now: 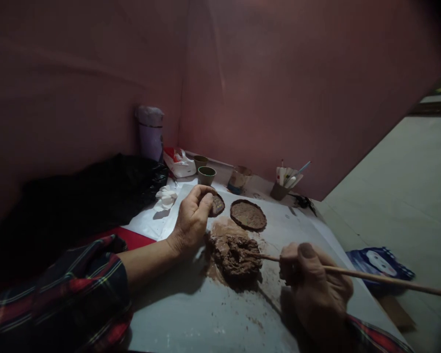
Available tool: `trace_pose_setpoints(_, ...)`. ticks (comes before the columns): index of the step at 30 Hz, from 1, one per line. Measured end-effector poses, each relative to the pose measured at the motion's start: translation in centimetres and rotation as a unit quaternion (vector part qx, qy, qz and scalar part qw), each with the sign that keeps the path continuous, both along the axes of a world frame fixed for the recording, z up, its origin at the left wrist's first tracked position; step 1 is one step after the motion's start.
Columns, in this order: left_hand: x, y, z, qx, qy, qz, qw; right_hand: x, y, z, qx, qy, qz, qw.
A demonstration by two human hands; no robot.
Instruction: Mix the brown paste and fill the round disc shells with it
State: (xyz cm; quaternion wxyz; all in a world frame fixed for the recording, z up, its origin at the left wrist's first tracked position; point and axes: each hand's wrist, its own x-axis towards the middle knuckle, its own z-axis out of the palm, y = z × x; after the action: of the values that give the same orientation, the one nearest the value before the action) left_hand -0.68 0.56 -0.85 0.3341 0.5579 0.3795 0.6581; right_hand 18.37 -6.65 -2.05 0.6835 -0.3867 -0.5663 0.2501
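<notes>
Between thumb and fingers, my left hand (194, 215) grips a small round brown disc (217, 205) with a darker raised rim and a patterned face. My right hand (319, 279) is closed around a long thin wooden stick (375, 277). The stick's far tip touches a lumpy, wet-looking brown clay mound (237, 257) on the white work surface (191, 314). Just behind the mound lies a larger flat brown disc (248, 215) with a rough rim. Smears and crumbs of the brown stuff surround the mound.
Two small cups (206, 175) and a glass jar (238, 179) stand at the back. Right of them is a pot of brushes and sticks (285, 182). Crumpled white tissue (166, 197), a black plastic bag (132, 181) and a purple cylinder (150, 135) are at left. Pink walls enclose the back.
</notes>
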Motion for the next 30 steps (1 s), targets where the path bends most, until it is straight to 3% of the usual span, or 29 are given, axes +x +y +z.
trace_pose_setpoints(3, -0.1, 0.1, -0.1, -0.003, 0.004, 0.004, 1.0, 0.1, -0.2, 0.0, 0.006, 0.018, 0.025, 1.0)
trace_pose_setpoints(7, -0.1, 0.2, -0.2, -0.012, -0.002, 0.003, 1.0, 0.8, -0.4, -0.2, -0.01, -0.117, 0.119, 0.986)
trace_pose_setpoints(9, -0.1, 0.2, -0.2, -0.015, -0.001, 0.005, 1.0, 0.9, -0.3, -0.3, -0.021, -0.167, 0.128, 0.977)
trace_pose_setpoints(16, 0.1, 0.1, -0.1, -0.012, -0.01, -0.015, 1.0, 0.3, 0.1, -0.3, -0.083, -0.138, 0.085, 0.983)
trace_pose_setpoints(23, 0.1, 0.1, 0.1, -0.014, -0.007, -0.014, 1.0, -0.1, 0.4, 0.4, 0.015, 0.053, -0.059, 0.997)
trace_pose_setpoints(26, 0.1, 0.1, 0.2, -0.016, -0.01, -0.021, 1.0, -0.1, 0.6, 0.4, 0.024, 0.009, -0.09, 0.996)
trace_pose_setpoints(30, 0.1, 0.0, 0.2, -0.025, -0.012, -0.02, 0.999, 0.3, 0.6, -0.2, -0.018, -0.103, -0.038, 0.994)
